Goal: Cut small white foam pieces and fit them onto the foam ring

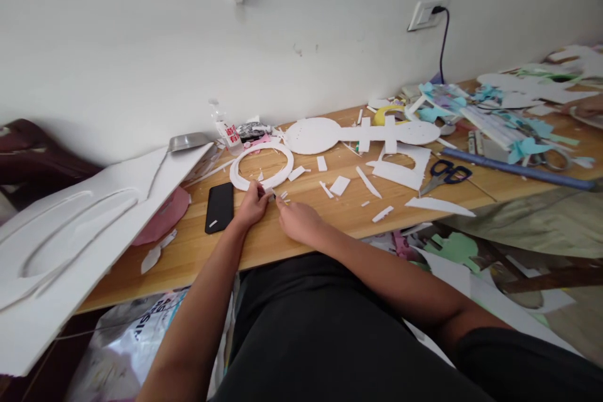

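My left hand (253, 206) is closed, its fingertips pinching a small white foam piece (269, 193) against the wooden table. Close on its right, my right hand (300, 221) is curled round a small dark tool (276, 197), mostly hidden by the fingers; its tip is at the foam piece. Just beyond my hands lies a white foam ring (285, 171). Several foam offcuts, among them a small rectangle (340, 186), are scattered to the right. Behind them lies a long white foam shape (313, 136) with rounded ends and two crosspieces.
A black phone (219, 207) lies left of my hands, near a large foam board (108, 201) overhanging the table. A bottle (227, 132) and metal dish (188, 141) stand behind. Scissors (445, 174) and a blue tube (518, 168) lie right. Another person's hand (586, 110) shows far right.
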Demonstrator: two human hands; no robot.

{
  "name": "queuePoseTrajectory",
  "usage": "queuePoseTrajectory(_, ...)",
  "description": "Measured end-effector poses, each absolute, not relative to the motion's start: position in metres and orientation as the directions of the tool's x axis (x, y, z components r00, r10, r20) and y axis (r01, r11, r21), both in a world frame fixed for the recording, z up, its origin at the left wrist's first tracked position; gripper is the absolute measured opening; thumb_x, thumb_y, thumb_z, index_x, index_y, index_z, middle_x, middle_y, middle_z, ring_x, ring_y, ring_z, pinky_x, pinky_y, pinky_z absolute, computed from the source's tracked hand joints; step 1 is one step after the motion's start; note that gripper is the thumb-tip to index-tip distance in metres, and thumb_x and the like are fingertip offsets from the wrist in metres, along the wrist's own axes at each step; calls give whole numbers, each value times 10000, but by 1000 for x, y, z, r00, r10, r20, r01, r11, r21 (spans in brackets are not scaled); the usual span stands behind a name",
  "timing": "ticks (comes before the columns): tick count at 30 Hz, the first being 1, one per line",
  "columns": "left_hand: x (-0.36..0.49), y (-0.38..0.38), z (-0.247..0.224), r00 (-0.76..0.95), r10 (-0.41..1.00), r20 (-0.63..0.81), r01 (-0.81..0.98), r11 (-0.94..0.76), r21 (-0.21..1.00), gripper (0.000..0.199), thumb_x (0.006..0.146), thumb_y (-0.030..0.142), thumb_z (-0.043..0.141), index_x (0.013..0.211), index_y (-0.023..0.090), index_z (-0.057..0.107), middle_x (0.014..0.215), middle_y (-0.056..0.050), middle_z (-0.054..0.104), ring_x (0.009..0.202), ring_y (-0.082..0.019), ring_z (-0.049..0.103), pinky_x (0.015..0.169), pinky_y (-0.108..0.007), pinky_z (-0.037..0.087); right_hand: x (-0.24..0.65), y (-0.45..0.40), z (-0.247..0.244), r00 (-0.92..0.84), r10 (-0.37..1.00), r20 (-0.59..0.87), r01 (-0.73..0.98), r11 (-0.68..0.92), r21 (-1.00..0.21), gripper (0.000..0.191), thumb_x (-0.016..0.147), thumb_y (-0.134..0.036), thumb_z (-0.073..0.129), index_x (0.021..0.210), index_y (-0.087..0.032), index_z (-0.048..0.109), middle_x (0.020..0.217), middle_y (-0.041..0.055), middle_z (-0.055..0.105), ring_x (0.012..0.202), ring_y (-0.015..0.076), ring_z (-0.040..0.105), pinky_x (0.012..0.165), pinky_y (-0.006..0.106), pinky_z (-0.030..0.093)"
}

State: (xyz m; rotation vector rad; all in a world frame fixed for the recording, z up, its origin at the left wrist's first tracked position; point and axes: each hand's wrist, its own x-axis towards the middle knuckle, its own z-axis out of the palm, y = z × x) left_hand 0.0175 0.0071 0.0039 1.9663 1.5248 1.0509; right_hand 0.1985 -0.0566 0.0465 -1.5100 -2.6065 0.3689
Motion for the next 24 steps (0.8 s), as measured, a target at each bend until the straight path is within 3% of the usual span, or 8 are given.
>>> queuePoseTrajectory(7,19,6,6,97,947,308,635,-297,713,210,795,208,600,817,219,392,700,34,461,647,-146,457,639,-295,401,197,-69,47,-499,863,-79,848,468,-248,613,891,-142,376,1485,-33,268,965,227,698,884,324,689,756,426,520)
queuePoseTrajectory(14,17,5,8,98,947,307,650,-295,701,213,798,229,601,822,222,390,703,29,470,648,-151,460,629,-296,401,193,-63,56,-507,859,-65,844,480,-241,579,909,-132,346,1472,-10,283,1033,245,679,944,320,676,769,418,527)
queuePoseTrajectory(24,14,8,9,65,952,299,622,-273,734,218,773,263,631,816,221,421,690,34,472,650,-152,458,661,-302,409,212,-129,58,-518,850,-97,830,471,-299,648,826,-65,432,1458,13,310,840,199,706,758,280,690,624,360,530)
